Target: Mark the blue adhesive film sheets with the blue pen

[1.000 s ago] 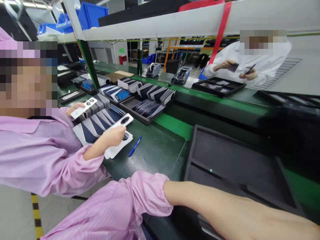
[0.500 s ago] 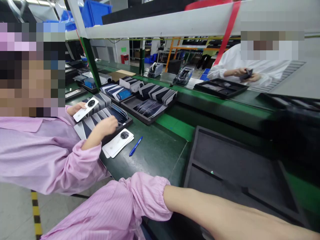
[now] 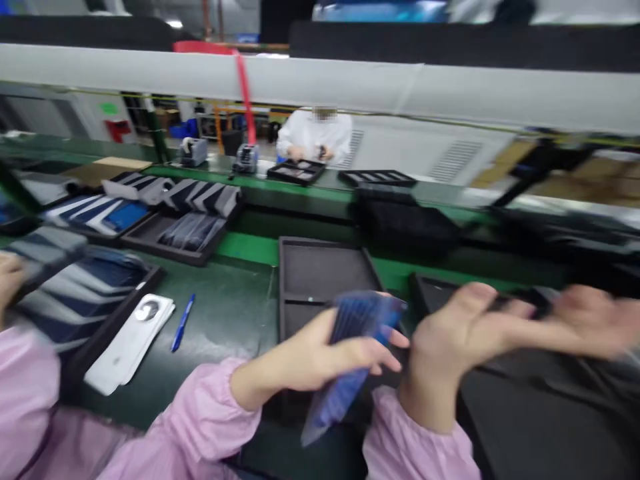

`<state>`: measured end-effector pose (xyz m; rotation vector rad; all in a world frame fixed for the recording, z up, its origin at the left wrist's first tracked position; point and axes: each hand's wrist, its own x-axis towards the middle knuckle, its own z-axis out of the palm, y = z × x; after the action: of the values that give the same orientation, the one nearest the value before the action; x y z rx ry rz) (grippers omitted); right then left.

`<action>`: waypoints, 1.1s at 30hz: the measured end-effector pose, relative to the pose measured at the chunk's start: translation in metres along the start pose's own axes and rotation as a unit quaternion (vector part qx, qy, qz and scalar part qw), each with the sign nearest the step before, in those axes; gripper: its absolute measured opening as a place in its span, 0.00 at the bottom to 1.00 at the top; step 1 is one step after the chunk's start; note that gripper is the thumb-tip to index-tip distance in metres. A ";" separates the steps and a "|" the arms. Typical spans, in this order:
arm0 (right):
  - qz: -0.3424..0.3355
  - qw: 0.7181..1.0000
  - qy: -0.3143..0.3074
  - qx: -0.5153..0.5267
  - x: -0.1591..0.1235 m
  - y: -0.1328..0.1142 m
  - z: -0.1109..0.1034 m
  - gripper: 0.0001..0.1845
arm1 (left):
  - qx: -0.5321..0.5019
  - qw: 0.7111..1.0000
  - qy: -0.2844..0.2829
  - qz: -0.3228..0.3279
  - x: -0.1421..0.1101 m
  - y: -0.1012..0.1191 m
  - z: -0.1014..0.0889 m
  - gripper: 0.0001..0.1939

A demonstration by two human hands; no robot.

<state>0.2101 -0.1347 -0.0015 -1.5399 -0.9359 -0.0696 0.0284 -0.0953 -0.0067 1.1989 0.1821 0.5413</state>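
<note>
Left hand: closed around blue sheets, thumb on the near side, fingers behind [image 3: 315, 357]
Blue sheets: gripped in the left hand, tilted, lower end hanging below the thumb [image 3: 345, 397]
Right hand: stretched out to the right of the sheets, smeared by motion; spread or closed on something, I cannot tell [image 3: 457, 340]
Near tray: beyond and partly behind the left hand [image 3: 327, 267]
Right tray: beneath and beyond the right hand [image 3: 540, 420]
Pen: blue, on the bench, left of the left hand [image 3: 183, 323]
White panels: small pile, further left, beside the pen [image 3: 127, 347]
Co-worker's hand: far left of the left hand, cut by the edge [image 3: 9, 280]
</note>
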 end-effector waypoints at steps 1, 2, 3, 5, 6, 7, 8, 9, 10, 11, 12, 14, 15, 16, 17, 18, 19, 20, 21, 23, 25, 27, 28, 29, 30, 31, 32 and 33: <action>-0.004 0.999 0.050 0.011 0.000 0.001 0.000 0.44 | -0.070 0.997 0.002 -0.030 0.001 -0.003 -0.003 0.39; -0.001 0.997 0.064 0.039 -0.002 0.002 0.003 0.42 | -0.128 0.990 0.004 -0.055 0.003 -0.006 -0.007 0.38; 0.009 0.996 0.039 0.083 -0.004 0.002 0.007 0.41 | -0.168 0.983 0.006 -0.073 0.005 -0.008 -0.011 0.38; 0.056 0.976 -0.096 0.185 -0.012 -0.001 0.016 0.44 | -0.223 0.972 0.013 -0.075 0.009 -0.012 -0.017 0.37; 0.081 0.959 -0.160 0.221 -0.018 -0.004 0.020 0.48 | -0.242 0.968 0.015 -0.064 0.011 -0.014 -0.019 0.38; 0.101 0.943 -0.207 0.241 -0.025 -0.009 0.022 0.55 | -0.256 0.965 0.017 -0.051 0.013 -0.016 -0.020 0.39; 0.116 0.932 -0.237 0.249 -0.031 -0.014 0.022 0.61 | -0.264 0.964 0.019 -0.037 0.014 -0.018 -0.021 0.40; 0.127 0.926 -0.258 0.246 -0.037 -0.019 0.022 0.67 | -0.267 0.963 0.024 -0.022 0.015 -0.020 -0.022 0.41; 0.134 0.923 -0.270 0.239 -0.041 -0.024 0.020 0.71 | -0.267 0.963 0.031 -0.006 0.015 -0.021 -0.022 0.42; 0.141 0.921 -0.279 0.233 -0.045 -0.029 0.019 0.73 | -0.264 0.964 0.039 0.012 0.016 -0.023 -0.022 0.44; 0.149 0.918 -0.286 0.232 -0.048 -0.033 0.018 0.73 | -0.259 0.964 0.047 0.029 0.016 -0.024 -0.023 0.45; 0.168 0.908 -0.302 0.236 -0.051 -0.038 0.017 0.71 | -0.245 0.966 0.063 0.052 0.015 -0.025 -0.023 0.48; 0.174 0.904 -0.309 0.238 -0.051 -0.040 0.017 0.69 | -0.239 0.967 0.068 0.056 0.014 -0.025 -0.024 0.49; 0.178 0.903 -0.310 0.238 -0.052 -0.041 0.017 0.68 | -0.236 0.968 0.070 0.054 0.014 -0.025 -0.024 0.49; 0.178 0.904 -0.308 0.237 -0.052 -0.042 0.018 0.67 | -0.235 0.968 0.072 0.051 0.013 -0.025 -0.023 0.48; 0.174 0.907 -0.302 0.236 -0.052 -0.043 0.019 0.66 | -0.235 0.968 0.074 0.049 0.013 -0.025 -0.023 0.48; 0.168 0.911 -0.294 0.235 -0.052 -0.043 0.020 0.66 | -0.239 0.967 0.077 0.048 0.013 -0.025 -0.021 0.47; 0.161 0.916 -0.284 0.235 -0.053 -0.043 0.020 0.65 | -0.245 0.965 0.078 0.049 0.014 -0.025 -0.020 0.46; 0.155 0.919 -0.276 0.235 -0.053 -0.043 0.020 0.65 | -0.253 0.963 0.078 0.050 0.014 -0.025 -0.018 0.44; 0.146 0.925 -0.260 0.237 -0.053 -0.043 0.020 0.64 | -0.273 0.958 0.070 0.053 0.015 -0.025 -0.014 0.43; 0.140 0.926 -0.258 0.239 -0.052 -0.043 0.020 0.63 | -0.291 0.953 0.068 0.054 0.016 -0.023 -0.009 0.42; 0.135 0.924 -0.259 0.247 -0.051 -0.043 0.021 0.62 | -0.301 0.948 0.090 0.051 0.016 -0.020 -0.005 0.42; 0.133 0.923 -0.258 0.253 -0.050 -0.043 0.021 0.61 | -0.305 0.945 0.107 0.048 0.016 -0.018 -0.004 0.42; 0.129 0.923 -0.257 0.257 -0.049 -0.043 0.022 0.59 | -0.308 0.943 0.121 0.043 0.016 -0.016 -0.003 0.42; 0.124 0.924 -0.253 0.260 -0.048 -0.042 0.023 0.58 | -0.310 0.941 0.129 0.034 0.016 -0.014 -0.002 0.42; 0.118 0.925 -0.250 0.260 -0.047 -0.041 0.023 0.55 | -0.312 0.941 0.130 0.022 0.016 -0.012 -0.002 0.42; 0.111 0.928 -0.246 0.258 -0.046 -0.041 0.024 0.52 | -0.313 0.941 0.126 0.010 0.016 -0.010 -0.002 0.43; 0.104 0.930 -0.241 0.255 -0.046 -0.040 0.025 0.50 | -0.313 0.942 0.120 0.000 0.016 -0.007 -0.002 0.44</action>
<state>0.1448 -0.1409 -0.0003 -1.1676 -1.0589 0.6850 0.0439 -0.0876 -0.0117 0.5119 0.1970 0.6808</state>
